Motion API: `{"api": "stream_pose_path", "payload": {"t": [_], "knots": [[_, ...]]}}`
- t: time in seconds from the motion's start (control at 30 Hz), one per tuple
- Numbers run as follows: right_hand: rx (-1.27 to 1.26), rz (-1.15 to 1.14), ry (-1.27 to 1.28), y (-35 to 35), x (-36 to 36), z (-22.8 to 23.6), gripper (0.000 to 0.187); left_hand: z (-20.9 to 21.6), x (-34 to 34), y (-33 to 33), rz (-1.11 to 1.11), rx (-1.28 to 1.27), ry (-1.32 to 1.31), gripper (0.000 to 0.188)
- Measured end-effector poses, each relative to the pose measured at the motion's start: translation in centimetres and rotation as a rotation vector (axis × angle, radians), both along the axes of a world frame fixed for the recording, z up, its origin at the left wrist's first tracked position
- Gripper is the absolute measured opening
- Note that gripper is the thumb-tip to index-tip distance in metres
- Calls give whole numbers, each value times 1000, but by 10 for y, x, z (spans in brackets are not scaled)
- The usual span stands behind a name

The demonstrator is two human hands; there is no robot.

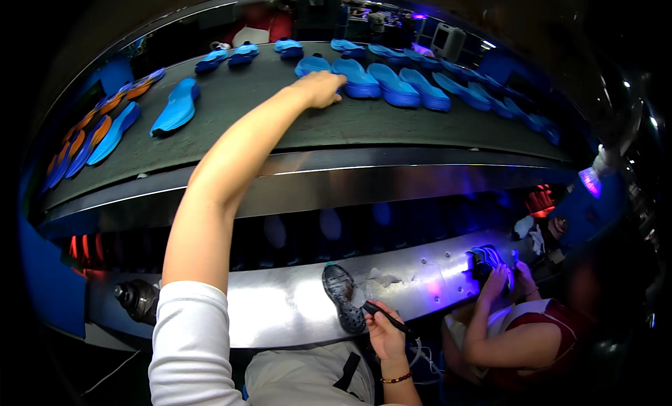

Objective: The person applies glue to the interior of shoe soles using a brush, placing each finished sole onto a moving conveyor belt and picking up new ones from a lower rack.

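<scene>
My left hand (320,89) reaches far out over the dark conveyor belt (245,122), its fingers closed around the near end of a blue shoe sole (313,65). The fingertips are partly hidden behind the hand. Next to it on the right lies another blue sole (360,80). Low in front of me, my right hand (387,334) grips a black-handled brush (383,313). Its pale tip meets a dark, patterned shoe sole (339,294) that lies on the metal shelf (280,311).
More blue soles (176,106) and orange-and-blue ones (78,141) line the belt. A dark bottle-like object (138,299) stands at the shelf's left. To my right, a co-worker (521,339) holds a shoe (486,260) under violet light. Another person (259,24) is across the belt.
</scene>
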State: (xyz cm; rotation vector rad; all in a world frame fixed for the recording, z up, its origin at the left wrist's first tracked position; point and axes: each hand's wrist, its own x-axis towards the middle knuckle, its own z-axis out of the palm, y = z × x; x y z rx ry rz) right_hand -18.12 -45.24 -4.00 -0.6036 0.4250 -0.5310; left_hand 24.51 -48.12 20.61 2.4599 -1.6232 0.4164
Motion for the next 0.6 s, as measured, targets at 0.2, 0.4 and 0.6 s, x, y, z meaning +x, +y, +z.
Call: {"api": "stream_pose_path", "payload": {"t": [0.2,0.4,0.6], "knots": [[-29,-34,41,1,9,4,25,-15,-39,-62,-197,-283,249,32],[-21,10,83,-12,-3,-9,25,7,-81,21,141,-6,-52,39],[-30,-50,87,-21,-14,-15,22,-45,-130,159,-48,-1103,457,29]]}}
